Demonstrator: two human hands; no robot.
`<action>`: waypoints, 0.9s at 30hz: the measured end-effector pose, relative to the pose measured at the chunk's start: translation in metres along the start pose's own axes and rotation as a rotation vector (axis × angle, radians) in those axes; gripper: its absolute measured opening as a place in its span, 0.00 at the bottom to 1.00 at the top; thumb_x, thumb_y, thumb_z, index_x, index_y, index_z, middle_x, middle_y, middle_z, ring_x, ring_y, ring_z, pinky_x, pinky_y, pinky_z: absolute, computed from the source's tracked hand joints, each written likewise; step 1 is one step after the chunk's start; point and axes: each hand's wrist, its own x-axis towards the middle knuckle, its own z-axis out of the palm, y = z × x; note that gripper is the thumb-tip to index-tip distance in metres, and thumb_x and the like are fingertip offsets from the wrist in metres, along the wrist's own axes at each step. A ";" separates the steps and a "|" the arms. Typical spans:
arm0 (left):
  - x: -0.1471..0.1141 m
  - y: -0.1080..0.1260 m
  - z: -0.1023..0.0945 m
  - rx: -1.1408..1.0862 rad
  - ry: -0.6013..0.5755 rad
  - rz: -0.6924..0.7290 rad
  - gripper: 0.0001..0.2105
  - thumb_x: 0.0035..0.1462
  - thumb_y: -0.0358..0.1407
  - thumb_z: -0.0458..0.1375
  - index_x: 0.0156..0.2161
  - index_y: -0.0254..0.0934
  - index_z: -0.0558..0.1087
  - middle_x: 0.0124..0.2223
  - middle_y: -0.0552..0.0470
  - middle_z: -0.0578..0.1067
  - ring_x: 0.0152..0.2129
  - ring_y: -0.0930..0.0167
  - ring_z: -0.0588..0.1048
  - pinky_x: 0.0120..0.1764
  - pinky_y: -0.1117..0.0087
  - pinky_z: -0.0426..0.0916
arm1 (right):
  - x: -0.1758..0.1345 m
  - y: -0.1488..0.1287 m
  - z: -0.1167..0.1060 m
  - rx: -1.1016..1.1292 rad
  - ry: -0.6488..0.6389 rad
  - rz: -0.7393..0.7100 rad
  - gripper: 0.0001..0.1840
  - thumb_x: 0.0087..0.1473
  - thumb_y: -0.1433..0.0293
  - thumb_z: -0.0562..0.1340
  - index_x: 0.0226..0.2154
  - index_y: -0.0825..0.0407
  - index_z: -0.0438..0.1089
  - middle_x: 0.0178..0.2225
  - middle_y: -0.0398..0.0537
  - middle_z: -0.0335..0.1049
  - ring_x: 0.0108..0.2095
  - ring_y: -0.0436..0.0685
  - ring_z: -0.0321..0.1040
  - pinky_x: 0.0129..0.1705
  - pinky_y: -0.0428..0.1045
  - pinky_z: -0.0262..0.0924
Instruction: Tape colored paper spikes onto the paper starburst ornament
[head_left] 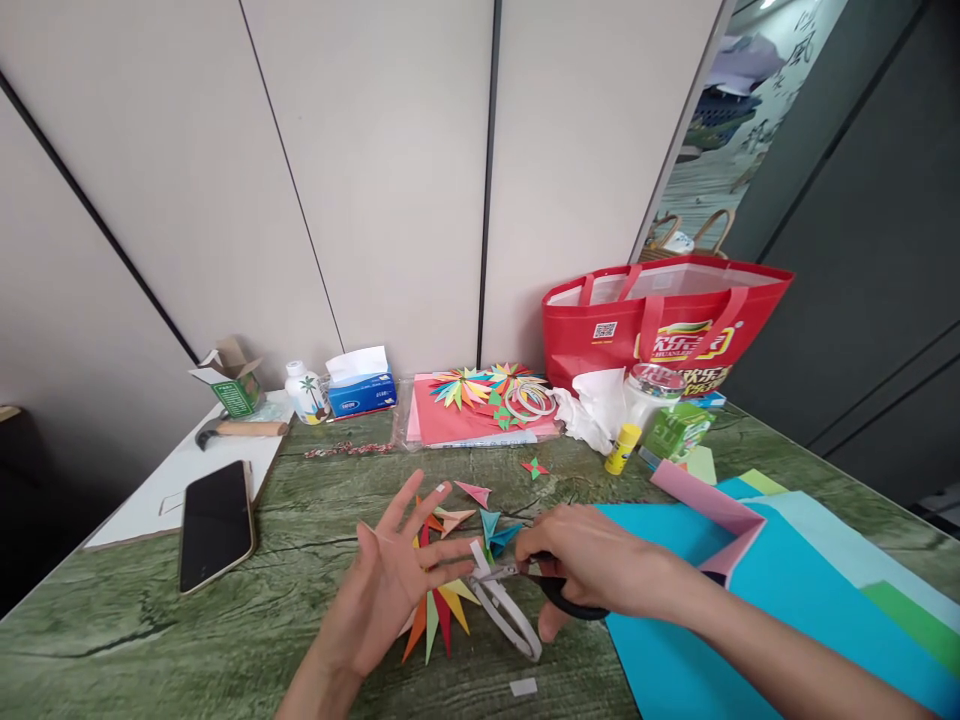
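My left hand (394, 585) is spread, palm up, with a small white bit of tape (440, 488) on one fingertip. Its two lower fingertips meet the loose end of a white tape roll (517, 625); whether they grip it, I cannot tell. Black-handled scissors (562, 597) are in my right hand (589, 555), their blades at the tape strip. Beneath and behind my left hand lies a multicoloured folded-paper star (442, 620), partly covered. Blue folded-paper points (495, 537) and a pink folded piece (474, 492) lie just beyond. A cut white strip (523, 687) rests near the front edge.
At left are a phone (216, 525), hammer (251, 428) and small green box (232, 385). Tissues (362, 390) and finished paper stars (459, 388) stand at the back. Right of them are a red bag (600, 345), glue stick (622, 450) and blue paper sheets (795, 620).
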 end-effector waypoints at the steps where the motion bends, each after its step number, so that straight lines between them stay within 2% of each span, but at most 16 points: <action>1: 0.000 0.000 0.000 0.000 -0.002 -0.003 0.32 0.47 0.56 0.50 0.57 0.49 0.59 0.64 0.44 0.48 0.42 0.52 0.72 0.46 0.46 0.59 | 0.000 -0.001 -0.001 -0.017 -0.008 -0.006 0.10 0.32 0.76 0.65 0.18 0.49 0.62 0.17 0.35 0.50 0.19 0.46 0.50 0.21 0.43 0.35; 5: 0.001 0.000 -0.001 -0.017 -0.024 -0.016 0.32 0.47 0.56 0.50 0.57 0.49 0.59 0.64 0.44 0.48 0.41 0.52 0.72 0.46 0.45 0.58 | 0.002 -0.002 -0.004 -0.041 -0.018 -0.010 0.10 0.32 0.71 0.68 0.18 0.49 0.64 0.16 0.36 0.53 0.20 0.47 0.59 0.20 0.43 0.35; 8: 0.001 0.000 0.000 -0.029 -0.036 -0.016 0.32 0.46 0.57 0.50 0.57 0.48 0.60 0.65 0.43 0.47 0.41 0.51 0.72 0.46 0.45 0.58 | 0.002 -0.002 -0.002 -0.045 -0.001 -0.002 0.11 0.31 0.69 0.69 0.18 0.49 0.66 0.15 0.36 0.56 0.21 0.49 0.61 0.20 0.43 0.37; 12: 0.000 0.001 0.002 -0.038 -0.049 -0.019 0.32 0.46 0.57 0.49 0.56 0.48 0.60 0.65 0.42 0.46 0.41 0.51 0.72 0.47 0.44 0.57 | 0.001 0.000 0.002 -0.026 0.067 -0.012 0.10 0.32 0.68 0.70 0.17 0.49 0.67 0.14 0.37 0.60 0.19 0.47 0.58 0.20 0.43 0.36; 17: 0.000 -0.001 0.002 -0.044 -0.075 -0.027 0.33 0.45 0.58 0.49 0.56 0.48 0.60 0.65 0.42 0.47 0.41 0.51 0.72 0.46 0.43 0.56 | -0.003 -0.001 0.003 0.010 0.029 0.008 0.13 0.32 0.68 0.70 0.14 0.54 0.65 0.13 0.37 0.57 0.17 0.45 0.51 0.21 0.44 0.34; 19: 0.001 -0.002 0.003 -0.046 -0.069 -0.032 0.33 0.46 0.58 0.49 0.56 0.48 0.61 0.64 0.42 0.47 0.42 0.51 0.71 0.46 0.42 0.57 | -0.006 -0.004 0.002 -0.011 0.034 0.010 0.12 0.30 0.68 0.70 0.18 0.52 0.66 0.15 0.36 0.57 0.19 0.46 0.51 0.21 0.43 0.36; 22: 0.001 -0.004 0.003 -0.042 -0.065 -0.037 0.31 0.47 0.57 0.49 0.56 0.49 0.62 0.65 0.44 0.46 0.43 0.50 0.70 0.46 0.42 0.57 | -0.011 -0.005 0.007 -0.019 0.056 -0.009 0.18 0.28 0.66 0.71 0.25 0.50 0.66 0.19 0.36 0.58 0.21 0.48 0.54 0.22 0.43 0.40; 27: 0.000 -0.005 0.001 -0.075 -0.069 0.000 0.33 0.47 0.57 0.48 0.57 0.46 0.59 0.65 0.44 0.45 0.46 0.50 0.67 0.47 0.40 0.55 | -0.012 0.004 0.029 0.056 0.049 0.032 0.17 0.28 0.66 0.71 0.22 0.50 0.65 0.18 0.36 0.56 0.20 0.49 0.55 0.21 0.43 0.38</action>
